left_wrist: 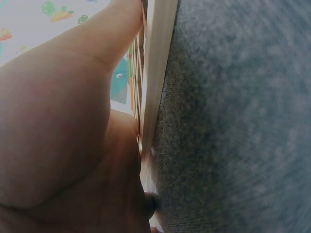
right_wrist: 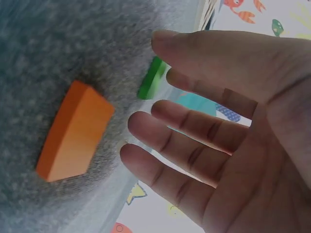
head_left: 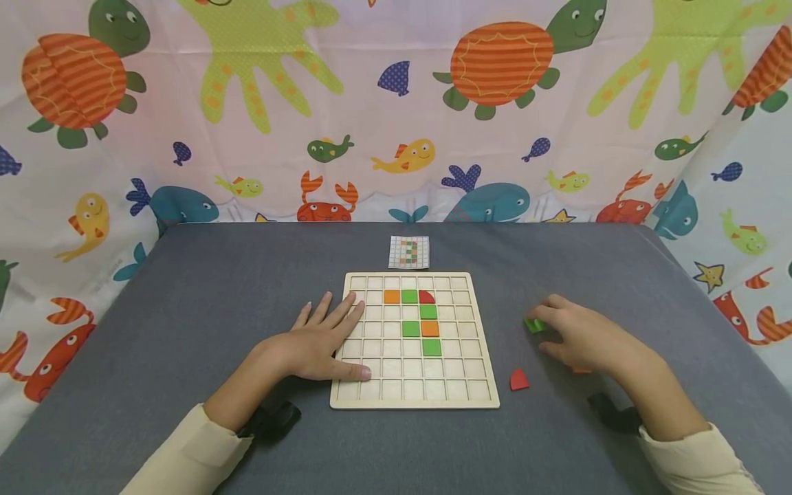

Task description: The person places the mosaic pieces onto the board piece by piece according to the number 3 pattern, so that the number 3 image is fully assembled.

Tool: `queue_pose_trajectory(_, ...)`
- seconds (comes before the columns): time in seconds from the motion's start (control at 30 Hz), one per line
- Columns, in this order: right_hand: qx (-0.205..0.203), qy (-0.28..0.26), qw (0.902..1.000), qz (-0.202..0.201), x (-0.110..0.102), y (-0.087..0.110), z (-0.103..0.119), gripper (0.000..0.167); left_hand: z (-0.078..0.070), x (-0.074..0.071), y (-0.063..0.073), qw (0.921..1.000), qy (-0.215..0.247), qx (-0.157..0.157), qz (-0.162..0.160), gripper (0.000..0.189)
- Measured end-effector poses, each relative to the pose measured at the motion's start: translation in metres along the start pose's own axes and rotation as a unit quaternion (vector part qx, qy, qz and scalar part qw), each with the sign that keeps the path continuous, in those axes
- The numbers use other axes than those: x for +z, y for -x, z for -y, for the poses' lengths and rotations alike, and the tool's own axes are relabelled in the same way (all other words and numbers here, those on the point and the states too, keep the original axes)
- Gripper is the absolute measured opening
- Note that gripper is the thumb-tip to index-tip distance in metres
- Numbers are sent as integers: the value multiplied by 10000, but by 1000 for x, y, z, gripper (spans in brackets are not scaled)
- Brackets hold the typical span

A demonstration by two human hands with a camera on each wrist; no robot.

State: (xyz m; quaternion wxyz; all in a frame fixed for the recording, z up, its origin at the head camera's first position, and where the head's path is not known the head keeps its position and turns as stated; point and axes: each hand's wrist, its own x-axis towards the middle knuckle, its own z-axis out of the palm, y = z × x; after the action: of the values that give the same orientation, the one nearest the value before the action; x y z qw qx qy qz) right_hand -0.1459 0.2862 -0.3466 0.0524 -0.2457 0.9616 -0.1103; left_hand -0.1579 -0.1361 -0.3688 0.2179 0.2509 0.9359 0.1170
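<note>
My left hand [head_left: 318,344] lies spread over the left edge of a wooden grid board [head_left: 411,400], fingers straight and thumb on its lower squares. Set in the board are orange and green square tiles, including a green tile [head_left: 432,347], and a red rounded piece [head_left: 426,296]. To the right of the board, my right hand [head_left: 578,333] reaches down with loosely bent fingers, thumb and index fingertips right at a small green piece [right_wrist: 152,78]. An orange block [right_wrist: 75,133] lies on the cloth below that hand, mostly hidden by it in the head view.
A red piece [head_left: 518,379] lies between the board and my right hand. Behind the board is a small card [head_left: 409,252] printed with a coloured grid pattern. Grey cloth [head_left: 247,275] covers the table, and a curtain [head_left: 371,69] with sea animals hangs around it.
</note>
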Motion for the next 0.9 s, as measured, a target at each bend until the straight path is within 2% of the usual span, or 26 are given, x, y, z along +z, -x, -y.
queue_pose_trajectory(0.13,0,9,9998,182,-2,0,4,38,-1,-1,0,10000,-13,-7,-11,114)
queue_pose_trajectory(0.27,-471,-333,9971,501,-2,-2,11,33,0,-1,0,10000,-6,4,-18,114)
queue_pose_trajectory(0.4,-868,-948,9879,868,0,-2,19,30,0,0,-1,10000,27,17,-7,115)
queue_pose_trajectory(0.57,-894,-1314,9811,1102,1,0,25,30,-1,0,-1,10000,17,11,10,114)
queue_pose_trajectory(0.9,-863,-1330,9784,1329,2,0,33,29,4,5,-5,10000,50,2,-2,118)
